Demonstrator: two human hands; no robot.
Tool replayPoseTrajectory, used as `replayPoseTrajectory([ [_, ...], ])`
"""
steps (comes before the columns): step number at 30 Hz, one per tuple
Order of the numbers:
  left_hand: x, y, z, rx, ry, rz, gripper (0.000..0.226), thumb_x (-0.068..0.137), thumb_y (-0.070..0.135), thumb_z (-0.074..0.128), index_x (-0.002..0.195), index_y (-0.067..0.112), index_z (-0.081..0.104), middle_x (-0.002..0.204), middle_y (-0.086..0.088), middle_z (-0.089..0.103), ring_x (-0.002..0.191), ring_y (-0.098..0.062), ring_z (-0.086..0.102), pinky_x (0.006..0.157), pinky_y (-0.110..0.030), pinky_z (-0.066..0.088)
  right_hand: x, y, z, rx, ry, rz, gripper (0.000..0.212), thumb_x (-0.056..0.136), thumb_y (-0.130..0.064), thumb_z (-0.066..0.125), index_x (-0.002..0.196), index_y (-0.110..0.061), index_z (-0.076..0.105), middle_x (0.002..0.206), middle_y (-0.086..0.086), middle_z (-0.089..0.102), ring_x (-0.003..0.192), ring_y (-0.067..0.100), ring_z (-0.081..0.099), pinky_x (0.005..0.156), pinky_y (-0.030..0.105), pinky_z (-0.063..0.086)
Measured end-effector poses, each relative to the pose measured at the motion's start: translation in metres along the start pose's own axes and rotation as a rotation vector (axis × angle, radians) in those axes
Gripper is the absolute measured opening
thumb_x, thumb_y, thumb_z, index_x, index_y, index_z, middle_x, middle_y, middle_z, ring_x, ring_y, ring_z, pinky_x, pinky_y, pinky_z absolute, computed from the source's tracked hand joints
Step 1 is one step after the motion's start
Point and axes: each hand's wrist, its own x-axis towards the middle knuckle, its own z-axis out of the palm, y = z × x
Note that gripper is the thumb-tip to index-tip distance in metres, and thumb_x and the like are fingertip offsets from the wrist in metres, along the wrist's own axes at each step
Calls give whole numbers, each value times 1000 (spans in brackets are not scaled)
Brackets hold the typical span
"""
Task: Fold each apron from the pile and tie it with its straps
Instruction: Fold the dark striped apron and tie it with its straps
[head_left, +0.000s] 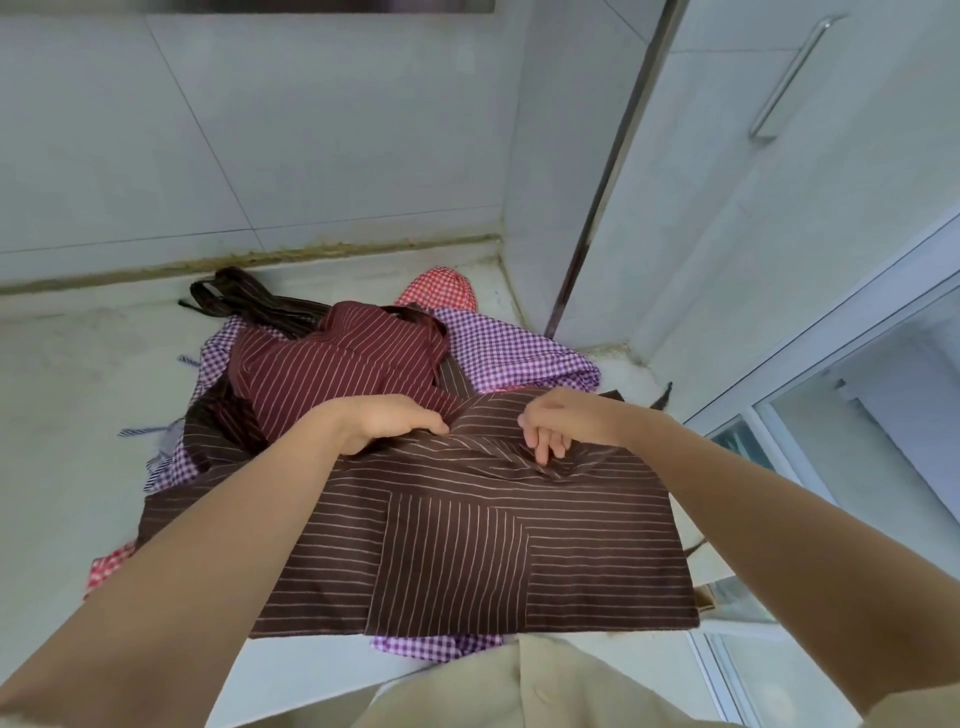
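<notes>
Lying flat atop the pile at the near edge of the white counter (78, 364), the brown striped apron (467, 545) shows its pocket face up. At its far edge both hands bunch the cloth. The left hand (382, 421) has its fingers curled together round a raised fold, and the right hand (563, 423) has its fingers bent and close together, tips dug into a knot of creases. Just beyond the left hand lies a maroon striped apron (337, 374), with a purple checked apron (514, 353) under it, spreading right. Farther back sit a red checked apron (441, 288) and dark straps (234, 296), near the tiled wall (260, 130).
</notes>
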Motion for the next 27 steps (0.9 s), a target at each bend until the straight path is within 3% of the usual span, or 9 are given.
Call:
replayPoseTrajectory([
  [4,-4,1,11,-148,3,217,9,91,9,59,97,13,64,106,-13,71,99,-26,65,103,-43,47,13,1,-3,-36,412,-66,17,101,-29,51,115,-23,59,113,-4,67,102,12,62,96,27,48],
  [7,-11,4,17,-207,-7,273,19,92,10,50,81,19,63,92,-3,68,90,-19,62,92,-36,48,17,-9,-3,-126,174,-47,39,103,-36,44,139,-22,45,142,1,51,125,18,51,106,31,39],
  [11,-18,5,22,-237,57,295,18,82,17,40,67,20,50,85,-5,50,89,-24,46,94,-37,39,22,-17,-7,-113,51,73,67,96,-67,28,143,-24,48,154,3,40,138,23,40,118,42,25],
  [14,-20,8,24,-167,16,186,26,81,1,39,89,5,63,99,-12,64,92,-23,57,88,-35,48,20,-19,-14,22,-52,97,83,75,-88,32,132,-34,58,147,-8,47,133,15,43,118,45,24],
  [17,-20,15,26,44,-56,64,43,76,12,47,116,1,59,119,-16,66,101,-27,61,99,-45,49,13,-21,-19,13,-175,-30,45,93,-58,50,119,-26,67,126,-11,63,115,11,57,109,36,36],
  [20,-30,24,28,182,-22,-66,39,87,33,48,114,12,64,123,-12,64,103,-24,62,97,-39,50,15,-25,-24,147,-52,-211,19,92,-27,63,100,-11,70,95,-3,72,88,13,66,90,31,49],
  [23,-38,24,25,206,113,-239,65,101,57,27,151,15,31,154,-10,34,139,-29,36,113,-38,29,19,-24,-34,279,135,-243,15,87,-17,64,91,-3,67,83,5,66,78,17,61,84,36,48],
  [25,-37,13,19,210,160,-229,57,102,51,32,143,13,45,144,-13,47,129,-29,47,115,-40,32,20,-24,-38,144,78,-214,19,86,-23,63,88,-5,64,86,6,64,82,20,58,83,38,45],
  [27,-33,0,15,129,256,-56,29,100,33,46,98,12,66,104,-11,64,97,-25,59,102,-40,45,20,-24,-38,18,-75,-115,21,90,-34,59,88,-13,63,96,1,65,92,18,59,86,36,42],
])
